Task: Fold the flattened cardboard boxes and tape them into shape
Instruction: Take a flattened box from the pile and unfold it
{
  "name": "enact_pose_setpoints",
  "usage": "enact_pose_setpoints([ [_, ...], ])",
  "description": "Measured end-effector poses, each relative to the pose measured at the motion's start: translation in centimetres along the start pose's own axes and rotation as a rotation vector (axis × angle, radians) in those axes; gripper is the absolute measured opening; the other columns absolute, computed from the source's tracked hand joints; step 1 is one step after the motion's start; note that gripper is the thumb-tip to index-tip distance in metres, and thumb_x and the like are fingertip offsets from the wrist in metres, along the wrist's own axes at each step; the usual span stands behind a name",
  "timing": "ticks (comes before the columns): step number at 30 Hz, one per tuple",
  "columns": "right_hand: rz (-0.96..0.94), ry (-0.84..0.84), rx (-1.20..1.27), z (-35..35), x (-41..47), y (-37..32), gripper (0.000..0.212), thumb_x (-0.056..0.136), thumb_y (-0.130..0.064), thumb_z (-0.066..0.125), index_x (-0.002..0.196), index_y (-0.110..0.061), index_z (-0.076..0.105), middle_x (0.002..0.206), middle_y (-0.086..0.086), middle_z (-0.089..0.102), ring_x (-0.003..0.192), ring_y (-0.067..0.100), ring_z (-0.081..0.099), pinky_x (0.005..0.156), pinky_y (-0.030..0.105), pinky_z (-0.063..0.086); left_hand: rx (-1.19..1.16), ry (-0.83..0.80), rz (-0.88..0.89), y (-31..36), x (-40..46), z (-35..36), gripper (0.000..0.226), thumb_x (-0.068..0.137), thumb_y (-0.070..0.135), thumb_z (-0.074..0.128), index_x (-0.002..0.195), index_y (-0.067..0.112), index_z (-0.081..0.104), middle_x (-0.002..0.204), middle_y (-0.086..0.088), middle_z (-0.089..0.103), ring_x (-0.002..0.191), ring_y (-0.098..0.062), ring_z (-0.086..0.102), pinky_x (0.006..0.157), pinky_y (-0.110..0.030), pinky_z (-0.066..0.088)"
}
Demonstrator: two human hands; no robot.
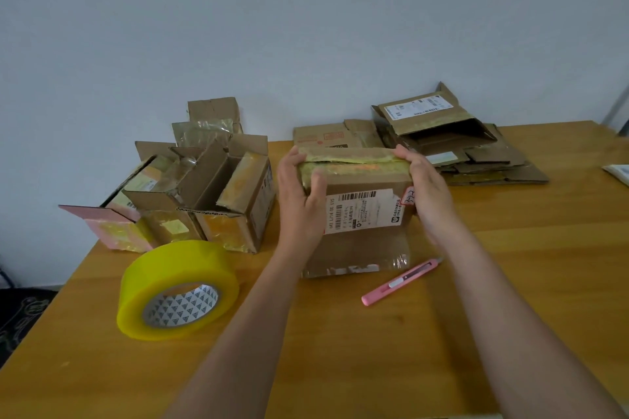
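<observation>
At frame centre, left hand (299, 194) and right hand (425, 187) clamp the cardboard box (360, 214) (flaps should stay flush before taping).

We had a plain, pale bluish-grey wall (306, 27) filling the whole upper half of the view, no marks or decor on it. Up against it sat a wooden table (510, 282) with a warm honey-orange top and visible grain lines running across. Off the left edge we could see a bit of dark floor (20, 320), maybe a rug with a faint swirly pattern, hard to tell. At far right, a thin grey upright strip (617, 109) leaned by the wall; couldn't make out what it was. Lighting was soft and even.
</observation>
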State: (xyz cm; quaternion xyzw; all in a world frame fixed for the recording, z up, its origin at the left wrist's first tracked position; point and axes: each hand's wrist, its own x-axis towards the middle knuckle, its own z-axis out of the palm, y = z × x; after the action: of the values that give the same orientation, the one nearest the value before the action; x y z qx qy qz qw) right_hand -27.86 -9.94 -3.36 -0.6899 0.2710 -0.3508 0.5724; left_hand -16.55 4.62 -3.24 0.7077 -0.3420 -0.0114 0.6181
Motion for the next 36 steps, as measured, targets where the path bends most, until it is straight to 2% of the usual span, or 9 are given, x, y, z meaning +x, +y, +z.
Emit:
enact_pose_setpoints([
  [3,-0.029,0.03,-0.029,-0.6,0.0,-0.7,0.035,0.107,-0.026,0.028,0.118,-0.035,0.06,0.141,-0.019,0.046,0.12,-0.001,0.05,0.091,0.024,0.052,-0.06,-0.006,-0.018,-0.3,-0.2,0.2,0.032,0.101,0.032,0.044,0.132,0.029,0.035,0.147,0.007,0.031,0.132,-0.008,0.034,0.108,-0.038,0.043],
  [6,-0.04,0.056,-0.032,-1.2,-0.2,-1.0,0.036,0.107,-0.022,0.029,0.125,-0.025,0.06,0.143,-0.016,0.046,0.102,-0.016,0.051,0.071,0.009,0.05,-0.141,-0.008,-0.032,-0.6,-1.0,0.6,0.039,0.093,0.042,0.043,0.13,0.032,0.036,0.146,0.01,0.032,0.135,-0.013,0.037,0.105,-0.045,0.047],
  [9,-0.05,0.067,-0.051,-1.8,-0.3,-0.7,0.036,0.107,-0.024,0.029,0.125,-0.027,0.06,0.144,-0.014,0.046,0.124,0.004,0.048,0.09,0.024,0.051,-0.155,-0.026,-0.046,-0.8,-0.8,0.9,0.037,0.091,0.044,0.044,0.127,0.036,0.038,0.148,0.006,0.033,0.136,-0.016,0.038,0.104,-0.047,0.047],
  [12,-0.023,0.077,-0.055,-2.1,0.1,-0.2,0.033,0.107,-0.025,0.031,0.119,-0.034,0.06,0.145,-0.013,0.046,0.127,0.01,0.047,0.092,0.03,0.05,-0.153,-0.07,-0.057,-0.7,-0.3,1.1,0.027,0.092,0.043,0.045,0.118,0.046,0.038,0.147,0.006,0.033,0.134,-0.019,0.041,0.101,-0.047,0.049],
  [17,0.027,0.022,-0.037,-1.8,0.1,2.1,0.037,0.106,-0.031,0.033,0.103,-0.056,0.06,0.146,-0.021,0.042,0.132,0.016,0.046,0.107,0.049,0.043,-0.112,-0.114,-0.111,-2.3,-0.5,1.6,0.031,0.098,0.035,0.045,0.127,0.036,0.035,0.147,0.012,0.031,0.133,-0.022,0.042,0.099,-0.05,0.051],
  [24,-0.017,-0.008,-0.063,-0.6,-1.3,2.2,0.029,0.106,-0.029,0.034,0.119,-0.039,0.058,0.146,-0.025,0.038,0.137,0.004,0.035,0.115,0.042,0.033,-0.12,0.003,-0.144,-2.3,-1.9,0.1,0.03,0.101,0.02,0.047,0.129,0.028,0.042,0.142,0.012,0.038,0.129,-0.016,0.046,0.095,-0.042,0.054],
  [29,-0.056,-0.051,-0.052,1.1,-3.0,2.0,0.03,0.099,-0.047,0.04,0.116,-0.036,0.062,0.148,-0.027,0.039,0.134,0.0,0.036,0.109,0.036,0.036,-0.062,0.047,-0.093,-1.9,-4.0,-1.9,0.029,0.096,0.031,0.045,0.116,0.05,0.049,0.133,0.008,0.042,0.125,-0.02,0.049,0.093,-0.045,0.054],
  [33,-0.108,-0.067,-0.036,1.3,-3.5,3.0,0.023,0.098,-0.047,0.046,0.106,-0.039,0.066,0.143,-0.032,0.042,0.132,-0.007,0.037,0.109,0.047,0.04,0.051,0.084,-0.019,-2.4,-5.0,-2.4,0.023,0.101,0.012,0.046,0.116,0.025,0.059,0.141,0.003,0.038,0.126,0.011,0.033,0.091,-0.003,0.039],
  [36,-0.168,-0.047,-0.054,1.0,-3.4,3.9,0.022,0.101,-0.038,0.049,0.107,-0.03,0.068,0.142,-0.029,0.045,0.128,-0.015,0.038,0.104,0.049,0.046,0.104,0.089,0.034,-2.9,-5.1,-2.7,0.017,0.1,0.014,0.049,0.112,0.019,0.06,0.136,-0.002,0.042,0.126,0.01,0.034,0.089,0.003,0.032],
])
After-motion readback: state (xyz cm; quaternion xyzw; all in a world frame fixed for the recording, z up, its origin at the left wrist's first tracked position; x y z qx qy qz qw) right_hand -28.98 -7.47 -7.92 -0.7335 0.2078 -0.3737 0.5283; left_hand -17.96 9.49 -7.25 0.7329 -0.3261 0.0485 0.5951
